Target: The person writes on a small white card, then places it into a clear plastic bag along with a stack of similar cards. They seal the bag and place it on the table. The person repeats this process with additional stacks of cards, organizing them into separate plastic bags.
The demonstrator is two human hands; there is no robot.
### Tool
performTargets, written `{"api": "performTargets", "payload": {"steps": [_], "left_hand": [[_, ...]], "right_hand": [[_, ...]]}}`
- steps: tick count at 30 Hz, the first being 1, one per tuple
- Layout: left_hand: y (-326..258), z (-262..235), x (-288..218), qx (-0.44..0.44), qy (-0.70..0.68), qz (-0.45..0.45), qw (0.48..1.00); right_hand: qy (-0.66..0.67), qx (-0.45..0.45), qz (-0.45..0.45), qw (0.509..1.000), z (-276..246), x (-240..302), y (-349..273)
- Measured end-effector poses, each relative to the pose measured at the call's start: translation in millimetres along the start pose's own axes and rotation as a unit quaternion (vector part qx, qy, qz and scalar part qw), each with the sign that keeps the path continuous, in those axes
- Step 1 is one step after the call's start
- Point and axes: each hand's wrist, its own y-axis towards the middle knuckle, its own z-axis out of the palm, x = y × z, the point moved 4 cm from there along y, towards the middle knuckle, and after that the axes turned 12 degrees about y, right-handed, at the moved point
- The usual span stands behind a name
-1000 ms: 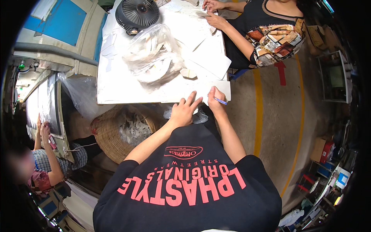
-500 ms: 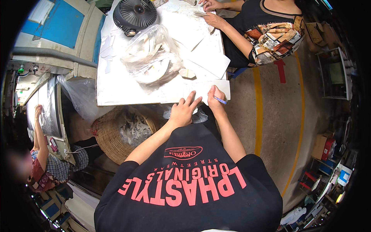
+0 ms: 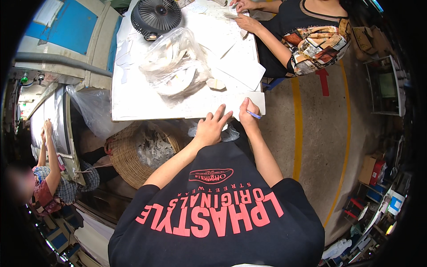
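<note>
My right hand is closed round a blue pen over a white sheet at the near right corner of the white table. Beside it, my left hand rests on the table's near edge with its fingers spread and nothing in them. Just beyond my hands lies a small bundle of pale pieces with a yellowish band. Farther back stands a clear plastic bag filled with pale flat pieces. The pen's tip is too small to make out.
A black fan stands at the table's far left. A co-worker handles pale pieces at the far right. Below the left edge sits a wicker basket of scraps. Another person works at a machine on the left.
My own hands have stayed nearly in place, the right one still round the pen. The person at the left has shifted, and both of their hands now show raised close together.
</note>
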Motion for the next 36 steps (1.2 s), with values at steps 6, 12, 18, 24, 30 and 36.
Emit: {"api": "performTargets", "payload": {"steps": [6, 12, 18, 24, 30, 36], "left_hand": [[-0.3, 2.0, -0.4, -0.005, -0.003, -0.001, 1.000], [-0.5, 3.3, 0.2, 0.001, -0.018, 0.000, 1.000], [0.4, 8.0, 4.4, -0.006, -0.035, 0.033, 0.999], [-0.1, 7.5, 5.2, -0.001, -0.007, 0.009, 1.000], [-2.5, -2.1, 3.2, 0.051, 0.037, -0.042, 0.997], [-0.1, -7.4, -2.5, -0.002, 0.029, -0.009, 1.000]], "right_hand": [[0.025, 0.002, 0.007, 1.000, -0.4, -5.6, 0.5], [-0.042, 0.021, 0.036, 0.998, 0.5, -0.9, -0.5], [0.156, -0.006, 0.185, 0.970, -4.9, -6.3, 2.0], [0.229, -0.127, 0.185, 0.947, -17.0, -25.7, 5.8], [0.240, -0.058, 0.156, 0.956, -11.6, -15.9, 4.9], [0.140, -0.016, 0.095, 0.985, -15.5, -29.9, 7.9]]}}
